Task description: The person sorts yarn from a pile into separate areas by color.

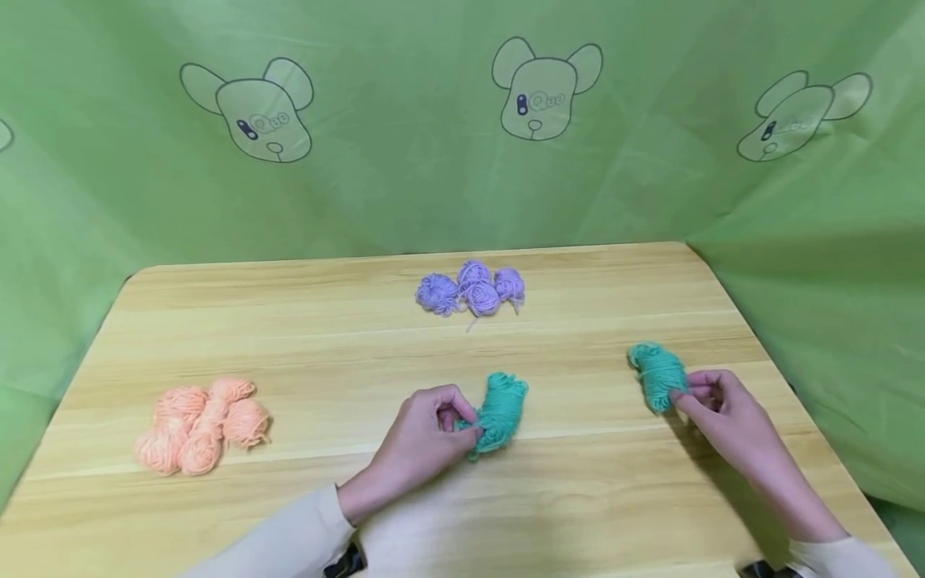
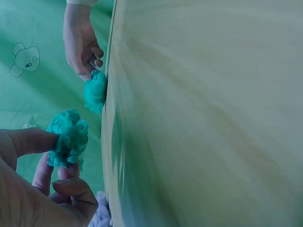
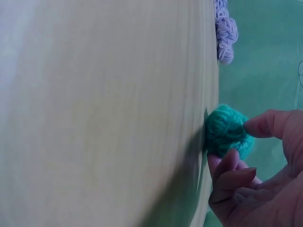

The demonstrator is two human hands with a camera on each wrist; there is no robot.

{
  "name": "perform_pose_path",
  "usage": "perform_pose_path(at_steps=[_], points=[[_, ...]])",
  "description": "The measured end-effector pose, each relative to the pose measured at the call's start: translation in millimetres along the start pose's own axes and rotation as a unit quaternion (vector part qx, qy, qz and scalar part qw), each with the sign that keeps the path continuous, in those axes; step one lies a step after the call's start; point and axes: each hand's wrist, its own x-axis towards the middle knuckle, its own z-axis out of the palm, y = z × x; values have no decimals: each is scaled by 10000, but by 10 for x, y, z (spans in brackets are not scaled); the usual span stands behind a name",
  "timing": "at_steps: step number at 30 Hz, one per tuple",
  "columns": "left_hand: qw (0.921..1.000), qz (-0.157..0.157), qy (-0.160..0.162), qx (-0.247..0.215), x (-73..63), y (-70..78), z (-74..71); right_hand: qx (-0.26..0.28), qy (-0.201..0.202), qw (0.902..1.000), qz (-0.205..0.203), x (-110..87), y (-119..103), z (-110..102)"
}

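Observation:
My left hand [image 1: 422,433] pinches the near end of a green yarn bundle [image 1: 503,409] around the middle of the table. In the left wrist view the thumb and fingertips close on the end of that green bundle [image 2: 68,135]. Toward the right side, my right hand [image 1: 733,421] holds a second green yarn bundle [image 1: 661,376] by its lower end. The right wrist view shows this bundle [image 3: 227,131] between thumb and fingers, with a dark shadow on the table beside it.
Several peach yarn balls [image 1: 205,425] lie clustered at the left of the wooden table [image 1: 325,337]. Several purple yarn balls [image 1: 480,297] sit together near the back edge. A green curtain [image 1: 405,177] with printed mouse heads hangs behind and along the sides.

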Motion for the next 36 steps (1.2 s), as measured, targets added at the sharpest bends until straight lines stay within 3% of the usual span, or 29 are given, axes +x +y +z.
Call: perform_pose_path(at_steps=[9,20,31,36], points=[[9996,-102,107,-244,252,88,252,167,61,9997,-148,-16,-56,51],[9982,-214,210,-527,565,191,617,94,154,9998,-41,-30,-107,73],[9985,-377,385,-75,857,379,1117,-53,240,9997,-89,-42,-65,31],[9984,-282,407,255,928,466,1284,-7,230,9996,-146,-20,-50,42]])
